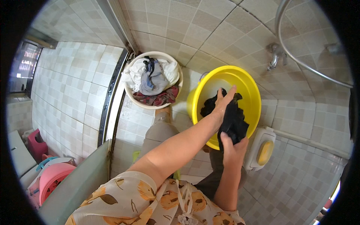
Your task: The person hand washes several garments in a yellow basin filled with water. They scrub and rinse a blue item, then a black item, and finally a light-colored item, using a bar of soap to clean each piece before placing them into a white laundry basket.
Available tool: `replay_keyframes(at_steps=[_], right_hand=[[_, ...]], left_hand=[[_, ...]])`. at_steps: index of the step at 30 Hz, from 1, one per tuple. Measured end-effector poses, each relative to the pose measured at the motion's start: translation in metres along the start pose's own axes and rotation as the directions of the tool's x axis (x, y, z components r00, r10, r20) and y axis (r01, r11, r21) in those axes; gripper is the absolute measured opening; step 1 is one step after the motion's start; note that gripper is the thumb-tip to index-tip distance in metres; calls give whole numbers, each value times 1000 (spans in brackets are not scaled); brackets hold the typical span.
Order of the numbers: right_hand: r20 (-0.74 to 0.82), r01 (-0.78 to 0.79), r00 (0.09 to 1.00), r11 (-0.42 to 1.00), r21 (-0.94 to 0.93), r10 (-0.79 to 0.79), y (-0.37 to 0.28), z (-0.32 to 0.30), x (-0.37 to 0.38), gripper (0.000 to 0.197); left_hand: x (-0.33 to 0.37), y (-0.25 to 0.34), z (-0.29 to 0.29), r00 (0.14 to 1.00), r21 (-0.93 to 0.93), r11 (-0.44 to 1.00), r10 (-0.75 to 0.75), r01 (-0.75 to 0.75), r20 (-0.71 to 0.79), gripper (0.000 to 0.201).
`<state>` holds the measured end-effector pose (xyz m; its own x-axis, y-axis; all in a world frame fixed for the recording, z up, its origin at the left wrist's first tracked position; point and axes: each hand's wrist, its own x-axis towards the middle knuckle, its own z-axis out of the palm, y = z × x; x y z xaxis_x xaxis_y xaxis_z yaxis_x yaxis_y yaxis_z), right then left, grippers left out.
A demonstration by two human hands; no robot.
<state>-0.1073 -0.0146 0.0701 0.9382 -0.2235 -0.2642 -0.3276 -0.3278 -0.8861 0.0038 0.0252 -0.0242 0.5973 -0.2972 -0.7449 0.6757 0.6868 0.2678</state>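
A wet-looking black garment [233,122] bunches between my hands over a yellow bucket [252,88]; part of it hangs down inside. My left hand [224,103] presses on the far part of the cloth, its fingers pointing away and partly hidden by the folds. Closed round the near end is my right hand [233,148], thumb on top, at the bucket's near rim. The kind of garment does not show.
A cream basin [129,95] of white, grey and red patterned clothes stands to the left. Right of the bucket lies yellow soap [265,153] in a white holder [252,159]. A tap [275,58] and hose [279,26] are on the wall. Pink basins [54,178] sit behind a panel.
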Motion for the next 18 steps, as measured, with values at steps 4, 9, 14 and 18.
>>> replay_keyframes(at_steps=[4, 9, 14, 18], right_hand=[[160, 378, 925, 880, -287, -345, -8, 18, -15, 37], [-339, 191, 828, 794, -578, -446, 15, 7, 85, 33], [-359, 88, 900, 908, -409, -249, 42, -28, 120, 35], [-241, 324, 884, 896, -305, -401, 18, 37, 63, 41]], left_hand=[[64, -47, -32, 940, 73, 945, 307, -319, 147, 62], [10, -31, -6, 996, -22, 999, 44, -43, 83, 60], [-21, -19, 16, 998, 56, 997, 50, -47, -41, 48], [80, -42, -46, 929, -119, 922, 369, -369, -26, 13]])
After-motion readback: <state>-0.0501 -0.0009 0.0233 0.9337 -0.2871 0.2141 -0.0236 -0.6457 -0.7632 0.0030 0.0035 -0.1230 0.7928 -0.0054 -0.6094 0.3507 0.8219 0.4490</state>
